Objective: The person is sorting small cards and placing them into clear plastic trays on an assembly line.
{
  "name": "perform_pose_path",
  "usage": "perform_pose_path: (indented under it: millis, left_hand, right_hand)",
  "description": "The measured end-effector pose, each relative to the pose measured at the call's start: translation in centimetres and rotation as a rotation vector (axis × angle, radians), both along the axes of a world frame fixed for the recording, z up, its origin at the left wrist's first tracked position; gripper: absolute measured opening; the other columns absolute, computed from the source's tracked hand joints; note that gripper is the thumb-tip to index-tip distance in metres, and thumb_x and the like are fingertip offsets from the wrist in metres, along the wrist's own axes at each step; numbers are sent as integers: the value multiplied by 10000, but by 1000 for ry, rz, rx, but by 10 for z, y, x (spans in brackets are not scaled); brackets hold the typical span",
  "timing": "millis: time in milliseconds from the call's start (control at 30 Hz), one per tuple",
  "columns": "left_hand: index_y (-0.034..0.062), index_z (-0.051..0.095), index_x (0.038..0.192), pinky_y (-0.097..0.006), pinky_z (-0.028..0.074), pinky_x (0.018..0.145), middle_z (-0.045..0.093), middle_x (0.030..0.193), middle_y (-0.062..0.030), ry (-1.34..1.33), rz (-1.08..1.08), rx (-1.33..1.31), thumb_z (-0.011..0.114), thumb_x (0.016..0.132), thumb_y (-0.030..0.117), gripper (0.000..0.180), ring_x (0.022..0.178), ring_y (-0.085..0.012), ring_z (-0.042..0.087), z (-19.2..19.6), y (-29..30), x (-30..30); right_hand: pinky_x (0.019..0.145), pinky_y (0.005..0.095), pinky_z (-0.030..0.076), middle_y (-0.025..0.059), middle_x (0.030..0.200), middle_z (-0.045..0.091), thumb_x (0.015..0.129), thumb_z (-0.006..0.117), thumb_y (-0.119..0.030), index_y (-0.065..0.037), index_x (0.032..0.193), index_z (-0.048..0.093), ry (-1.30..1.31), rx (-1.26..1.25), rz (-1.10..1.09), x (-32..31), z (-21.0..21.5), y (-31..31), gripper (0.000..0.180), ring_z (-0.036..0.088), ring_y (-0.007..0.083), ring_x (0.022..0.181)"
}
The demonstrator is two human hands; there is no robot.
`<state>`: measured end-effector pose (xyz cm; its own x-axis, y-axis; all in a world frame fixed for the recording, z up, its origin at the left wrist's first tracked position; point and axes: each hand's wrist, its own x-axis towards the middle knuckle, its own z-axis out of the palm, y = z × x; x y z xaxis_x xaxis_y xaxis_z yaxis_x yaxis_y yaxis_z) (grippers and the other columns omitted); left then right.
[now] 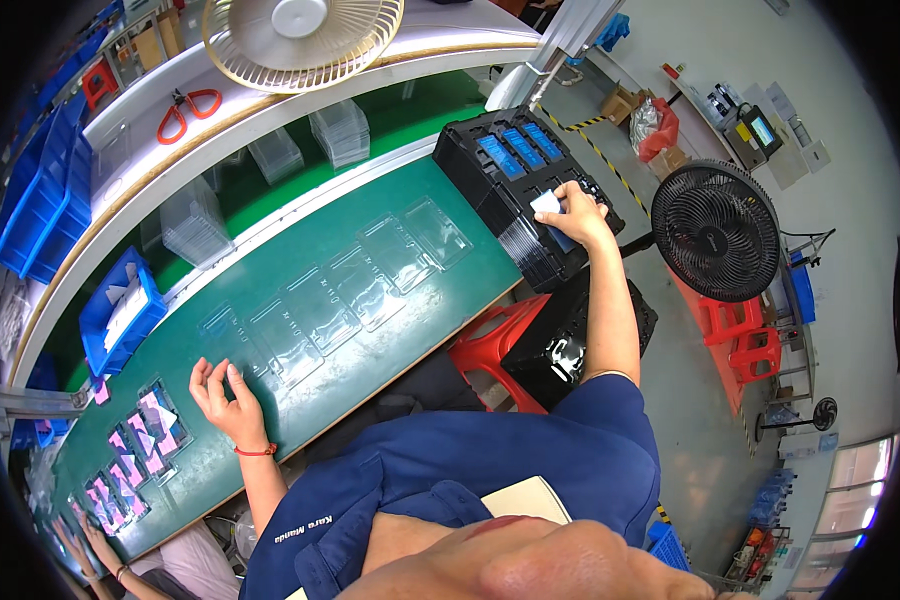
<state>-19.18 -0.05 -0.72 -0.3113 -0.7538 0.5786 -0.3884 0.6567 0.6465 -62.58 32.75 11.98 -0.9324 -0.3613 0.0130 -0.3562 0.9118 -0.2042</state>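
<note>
Your right hand (582, 215) pinches a small white piece (546, 205) at its fingertips, over the black trays (485, 190). A slack pinch could drop it beside the blue pieces (521, 147) beyond those fingers. Your left hand (234, 412) has fingers apart, seemingly bare; a careless sweep could knock the clear trays (290, 330) near them.

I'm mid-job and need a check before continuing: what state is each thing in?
Right hand: pinching a white piece
Left hand: open, nothing visible in it
Clear trays: in a row on the green table
Black trays: stacked; blue pieces in the top one
Blue bin: holds white items
Red-handled scissors: handles spread apart
Black fan: can't tell if running
</note>
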Motion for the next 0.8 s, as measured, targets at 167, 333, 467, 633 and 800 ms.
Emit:
perform_pose_path:
  millis: [167,333,467,633,800]
  left_hand:
    - [-11,655,927,-393,460,881,526,1170,-160,40,16,-13,622,862,48,94,1046,-299,548,-1,-1,-1]
    - [-11,654,923,-389,470,858,527,1163,-160,-4,52,-87,621,858,36,87,1034,-298,547,1,0,0]
    - [-12,653,925,-382,482,827,527,1157,-161,-5,39,-121,621,856,34,90,1019,-299,551,0,1,-3]
    - [-13,653,926,-379,488,819,528,1153,-164,4,77,-141,619,854,30,91,1000,-300,559,-2,3,-1]
    - [-10,654,925,-377,490,815,528,1152,-167,30,97,-150,614,853,18,87,989,-300,565,-5,-2,-8]
  right_hand:
    - [885,364,404,83,863,683,629,823,-452,-64,974,650,-6,-104,18,-15,-13,8,547,648,229,824]
    - [907,406,373,152,855,681,735,717,-495,-56,908,684,-64,37,115,-19,13,-2,473,645,304,860]
    - [894,454,334,135,875,693,785,661,-514,-51,900,668,130,-66,56,-96,27,-20,477,641,311,917]
    - [1031,506,283,174,1199,615,743,690,-573,-70,1044,654,105,107,-31,-173,-8,-59,588,546,322,1172]
    - [1079,541,220,155,1279,572,549,803,-625,-28,1262,512,-119,166,-47,-201,3,-63,975,515,293,1227]
